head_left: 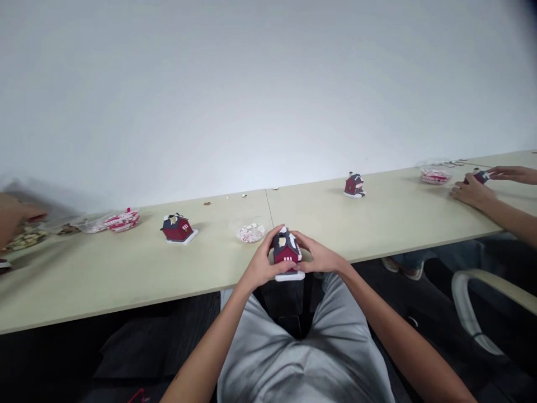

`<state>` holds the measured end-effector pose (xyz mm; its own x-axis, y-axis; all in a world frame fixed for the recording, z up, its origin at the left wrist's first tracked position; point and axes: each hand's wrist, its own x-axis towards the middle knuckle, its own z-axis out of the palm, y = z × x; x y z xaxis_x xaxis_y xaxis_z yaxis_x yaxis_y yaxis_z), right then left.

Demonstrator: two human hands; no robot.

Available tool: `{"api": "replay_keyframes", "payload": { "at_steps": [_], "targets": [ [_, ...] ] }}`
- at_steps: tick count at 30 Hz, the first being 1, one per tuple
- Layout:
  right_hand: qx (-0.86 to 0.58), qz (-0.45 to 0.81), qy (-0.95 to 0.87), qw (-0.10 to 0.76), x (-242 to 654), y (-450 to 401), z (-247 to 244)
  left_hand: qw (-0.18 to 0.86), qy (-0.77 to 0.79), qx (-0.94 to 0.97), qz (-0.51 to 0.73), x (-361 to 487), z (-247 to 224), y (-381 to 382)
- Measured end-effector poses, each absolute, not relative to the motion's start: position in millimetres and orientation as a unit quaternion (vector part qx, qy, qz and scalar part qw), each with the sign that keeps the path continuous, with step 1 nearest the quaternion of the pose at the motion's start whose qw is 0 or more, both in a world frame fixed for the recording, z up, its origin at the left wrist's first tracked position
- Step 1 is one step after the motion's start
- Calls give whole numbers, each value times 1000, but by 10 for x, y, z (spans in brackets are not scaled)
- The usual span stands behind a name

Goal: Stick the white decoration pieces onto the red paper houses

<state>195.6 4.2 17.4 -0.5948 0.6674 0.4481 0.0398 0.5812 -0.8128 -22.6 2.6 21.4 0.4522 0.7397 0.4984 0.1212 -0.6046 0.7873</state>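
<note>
Between my two hands is a small toy house (pixel 283 253) with red walls, a dark roof, white patches and a white base, held at the table's front edge. My left hand (pixel 263 267) wraps its left side, with the thumb across the front. My right hand (pixel 318 254) grips the right side, its thumb also near the front wall. Parts of the house are hidden behind my fingers. Just left of my hands lies a clear bag or dish of small white and red pieces (pixel 250 232).
Similar houses stand to the left (pixel 179 228) and at the back right (pixel 354 186). Bags of red-and-white pieces (pixel 122 220) lie at the left. Far right, another person's hands (pixel 476 190) hold a house; a co-worker's hand (pixel 19 215) is at far left. A chair arm (pixel 467 308) stands right.
</note>
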Motion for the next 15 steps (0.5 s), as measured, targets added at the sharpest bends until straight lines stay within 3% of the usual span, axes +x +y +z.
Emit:
{"api": "replay_keyframes", "payload": {
  "at_steps": [3, 6, 11, 15],
  "targets": [
    [-207, 406, -822, 341, 1917, 49, 329, 308, 297, 756, 496, -336, 240, -163],
    [-250, 386, -833, 308, 2095, 282, 474, 201, 338, 724, 567, -694, 376, -314],
    [-527, 150, -703, 454, 3085, 1133, 454, 25, 452, 607, 653, -1996, 630, -236],
    [-718, 42, -559, 412, 4011, 1686, 255, -124, 598, 516, 601, -3171, 534, 7]
  ]
}}
